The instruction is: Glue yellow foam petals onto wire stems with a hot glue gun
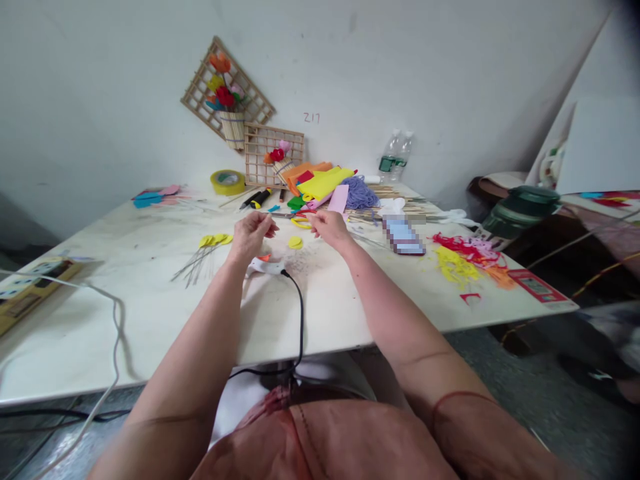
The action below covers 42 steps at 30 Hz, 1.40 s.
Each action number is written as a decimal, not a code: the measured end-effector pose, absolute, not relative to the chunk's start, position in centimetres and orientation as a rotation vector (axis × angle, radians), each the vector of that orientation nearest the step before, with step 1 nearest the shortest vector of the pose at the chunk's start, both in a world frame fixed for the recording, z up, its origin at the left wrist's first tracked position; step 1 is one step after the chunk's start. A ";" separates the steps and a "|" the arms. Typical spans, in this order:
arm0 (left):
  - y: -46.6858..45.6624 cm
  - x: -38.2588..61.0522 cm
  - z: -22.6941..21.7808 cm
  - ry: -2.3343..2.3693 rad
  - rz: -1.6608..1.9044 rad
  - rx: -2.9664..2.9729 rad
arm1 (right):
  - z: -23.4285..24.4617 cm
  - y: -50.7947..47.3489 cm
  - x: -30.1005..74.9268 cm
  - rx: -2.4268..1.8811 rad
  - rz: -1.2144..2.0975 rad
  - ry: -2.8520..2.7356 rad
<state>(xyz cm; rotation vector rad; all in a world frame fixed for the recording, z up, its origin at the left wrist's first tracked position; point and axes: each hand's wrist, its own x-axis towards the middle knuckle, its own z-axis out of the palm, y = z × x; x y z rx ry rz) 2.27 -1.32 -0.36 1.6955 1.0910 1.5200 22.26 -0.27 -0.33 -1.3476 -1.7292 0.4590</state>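
My left hand (254,235) is closed in a pinch above the middle of the table; what its fingers hold, if anything, is too small to make out. Opposite it, my right hand (329,228) is also closed, thumb against fingers. Scissors (301,222) with red and yellow handles appear just behind the hands, close to my right fingertips; whether they touch is unclear. Between the hands lie yellow round felt pieces (295,243). To the left rest yellow felt pieces on thin wire stems (216,240). A white glue gun (267,267) with an orange part sits below my left hand.
A black cord (301,313) runs from the glue gun over the front edge. A power strip (37,283) lies left. Behind are yellow tape (227,182), folded felt (325,183) and purple yarn (361,193). Rightward are a phone (404,237) and colored scraps (457,265).
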 end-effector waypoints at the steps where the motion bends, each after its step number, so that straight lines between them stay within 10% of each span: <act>1: -1.4 2.3 -0.3 1.065 1.531 1.665 | -0.6 -0.2 22.3 -1.411 0.378 -1.781; 22: -1.4 3.6 -0.5 1.209 1.478 1.546 | -3.7 0.7 19.3 -1.578 -0.119 -2.443; 42: -1.9 3.7 -0.4 1.342 1.338 1.489 | -4.5 1.9 20.0 -1.515 0.121 -2.107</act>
